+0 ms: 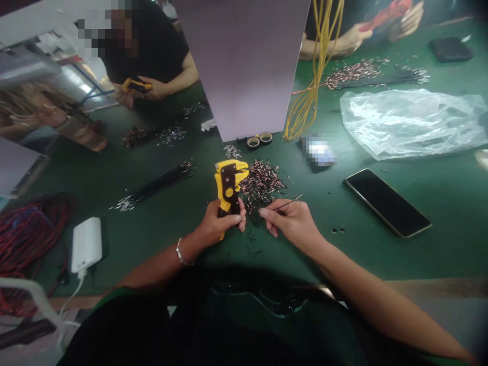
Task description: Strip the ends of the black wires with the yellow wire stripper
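Observation:
My left hand (220, 224) grips the handle of a yellow and black automatic wire stripper (229, 184), whose jaws point up and away from me. Between the thumb and fingertips of my right hand (286, 221) is a thin black wire (288, 204) with a bare tip. The wire's far end points toward the stripper's jaws, with a gap between them. Just beyond my hands, a loose pile of short wires with copper-coloured ends (261, 186) lies on the green mat (305, 254), partly behind the stripper.
A bundle of black wires (156, 182) lies left of the stripper, with a white power bank (87, 245) beyond it. To the right are a black phone (387, 202) and a plastic bag (412, 123). A grey partition (244, 61) and yellow cables (313, 71) stand ahead. Co-workers' hands (139, 87) hold tools across the table.

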A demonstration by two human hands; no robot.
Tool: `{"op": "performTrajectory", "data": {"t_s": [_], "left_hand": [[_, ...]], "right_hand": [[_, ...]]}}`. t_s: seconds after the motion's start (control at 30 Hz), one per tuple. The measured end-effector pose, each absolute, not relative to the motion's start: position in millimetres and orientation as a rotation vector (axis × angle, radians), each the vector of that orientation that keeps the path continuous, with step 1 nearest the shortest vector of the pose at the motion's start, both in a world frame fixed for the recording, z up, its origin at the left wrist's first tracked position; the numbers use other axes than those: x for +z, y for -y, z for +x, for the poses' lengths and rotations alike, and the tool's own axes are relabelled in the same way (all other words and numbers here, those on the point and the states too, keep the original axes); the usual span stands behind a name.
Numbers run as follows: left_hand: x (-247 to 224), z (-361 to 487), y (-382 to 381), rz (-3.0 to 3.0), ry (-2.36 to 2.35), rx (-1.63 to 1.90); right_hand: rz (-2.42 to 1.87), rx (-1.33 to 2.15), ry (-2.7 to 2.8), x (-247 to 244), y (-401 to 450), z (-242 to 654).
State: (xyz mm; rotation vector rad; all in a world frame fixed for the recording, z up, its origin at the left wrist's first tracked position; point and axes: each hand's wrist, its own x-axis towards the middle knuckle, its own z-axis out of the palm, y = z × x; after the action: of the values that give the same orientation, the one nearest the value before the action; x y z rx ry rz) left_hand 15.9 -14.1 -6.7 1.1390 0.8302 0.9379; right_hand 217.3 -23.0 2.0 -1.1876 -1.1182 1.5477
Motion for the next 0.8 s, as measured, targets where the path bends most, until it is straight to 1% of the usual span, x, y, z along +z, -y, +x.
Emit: {"op": "performTrajectory", "data": {"t_s": [0.1, 0.23, 0.4, 0.63, 0.8], "left_hand": [[-9, 15, 13, 1.124, -0.846, 0.956], [-11, 12, 10, 1.113, -0.785, 0.961], [-5, 13, 11, 1.209, -0.695, 0.814], [4, 15, 15, 1.12, -0.581, 0.642], [11, 18, 16, 1.139, -0.595, 0.624]], "right_hand": [[-1.176, 1.466, 1.048, 0, 21, 223], [-1.15, 1.252, 0.945, 1, 17, 229], [-1.201, 1.045, 1.0, 4, 21, 229], [-1.24, 0.955, 1.12, 3, 29, 223], [-1.211, 0.861, 1.238, 4, 33, 219]]}}
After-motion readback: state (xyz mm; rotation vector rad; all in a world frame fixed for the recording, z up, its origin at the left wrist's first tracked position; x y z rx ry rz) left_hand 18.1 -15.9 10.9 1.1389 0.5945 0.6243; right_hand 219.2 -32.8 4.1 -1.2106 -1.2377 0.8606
